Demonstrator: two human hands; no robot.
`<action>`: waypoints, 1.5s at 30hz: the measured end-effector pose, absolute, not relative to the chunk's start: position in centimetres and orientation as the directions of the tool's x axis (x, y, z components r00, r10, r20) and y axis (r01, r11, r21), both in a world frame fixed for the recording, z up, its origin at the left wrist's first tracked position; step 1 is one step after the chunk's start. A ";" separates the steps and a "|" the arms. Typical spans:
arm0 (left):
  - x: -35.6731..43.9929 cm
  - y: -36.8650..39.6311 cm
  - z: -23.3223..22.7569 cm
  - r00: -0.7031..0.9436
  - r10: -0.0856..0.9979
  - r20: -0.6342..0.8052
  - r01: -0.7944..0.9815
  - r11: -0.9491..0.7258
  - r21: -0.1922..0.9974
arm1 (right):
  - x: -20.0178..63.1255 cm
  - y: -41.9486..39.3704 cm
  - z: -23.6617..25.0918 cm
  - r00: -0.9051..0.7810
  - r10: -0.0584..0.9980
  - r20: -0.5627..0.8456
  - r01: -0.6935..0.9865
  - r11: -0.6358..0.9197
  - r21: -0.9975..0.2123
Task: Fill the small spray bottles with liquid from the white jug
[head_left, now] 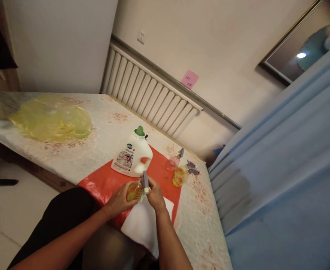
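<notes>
The left hand (119, 202) wraps its fingers around a small yellow spray bottle (133, 192), held over a white cloth (143, 223) on the red mat (105, 182). The right hand (154, 195) pinches the bottle's grey spray head (145, 180). A white detergent jug (131, 155) stands just behind.

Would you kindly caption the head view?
Left hand holds a spray bottle; right hand grips its nozzle.

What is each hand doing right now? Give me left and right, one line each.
Left hand: closed around the body of the small yellow spray bottle.
Right hand: grip closed on that bottle's grey spray head.
</notes>
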State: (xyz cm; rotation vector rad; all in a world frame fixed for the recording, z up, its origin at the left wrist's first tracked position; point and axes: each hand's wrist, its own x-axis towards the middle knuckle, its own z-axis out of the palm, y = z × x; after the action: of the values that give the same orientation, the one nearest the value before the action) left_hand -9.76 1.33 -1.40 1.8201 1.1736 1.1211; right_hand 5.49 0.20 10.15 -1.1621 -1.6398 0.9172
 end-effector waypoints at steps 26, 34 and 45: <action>-9.8 1.7 -2.3 0.231 0.934 0.273 0.379 -0.345 0.859 | 2.9 0.1 8.3 0.222 0.932 0.285 0.369 0.190 -0.910; -9.8 1.7 -2.2 0.229 0.935 0.273 0.372 -0.343 0.862 | 4.1 0.0 8.6 0.043 0.967 0.252 0.260 0.232 -0.937; -9.9 1.2 -1.5 0.217 0.931 0.293 0.353 -0.354 0.866 | 4.7 1.1 8.2 0.003 0.973 0.231 0.031 0.231 -0.972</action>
State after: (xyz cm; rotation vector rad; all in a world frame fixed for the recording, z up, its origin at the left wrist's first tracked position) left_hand -9.87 1.21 -1.50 1.8316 1.1899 1.1142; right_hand 4.67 1.07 8.17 -1.0602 -1.3277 1.0158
